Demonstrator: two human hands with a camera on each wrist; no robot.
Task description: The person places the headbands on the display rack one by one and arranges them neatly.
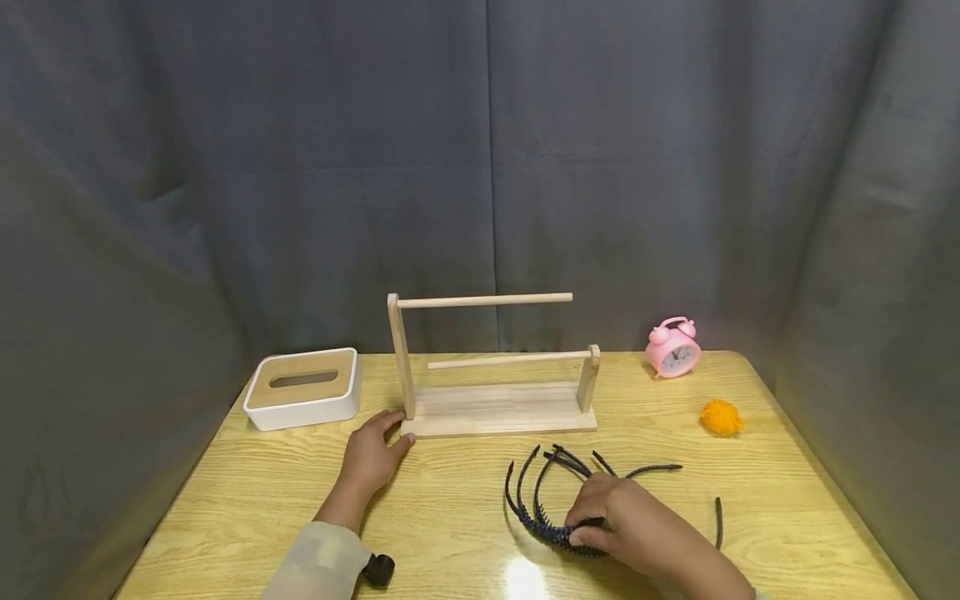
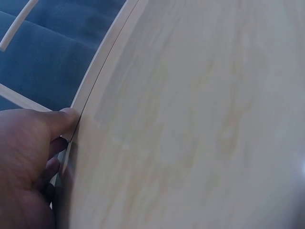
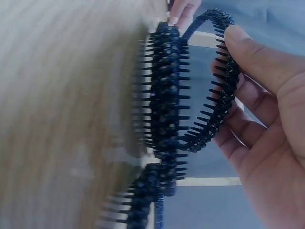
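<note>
In the head view a pale wooden two-bar stand [image 1: 498,410] stands at the middle of the table. My left hand [image 1: 372,454] holds the left end of its base, thumb at the front corner; the left wrist view shows the thumb on the base edge [image 2: 90,88]. Several dark, toothed headbands [image 1: 546,532] lie bunched in front of the stand. My right hand [image 1: 630,523] pinches one of these. In the right wrist view, this headband [image 3: 230,78] is between thumb and fingers, its beaded band raised beside the others [image 3: 165,90]. The hand covers part of the bunch in the head view.
A white tissue box [image 1: 352,392] with a wooden top sits left of the stand. At the back right are a pink alarm clock [image 1: 673,350] and an orange fuzzy ball [image 1: 722,417]. Grey curtains [image 1: 480,167] hang behind and beside the table [image 1: 450,517].
</note>
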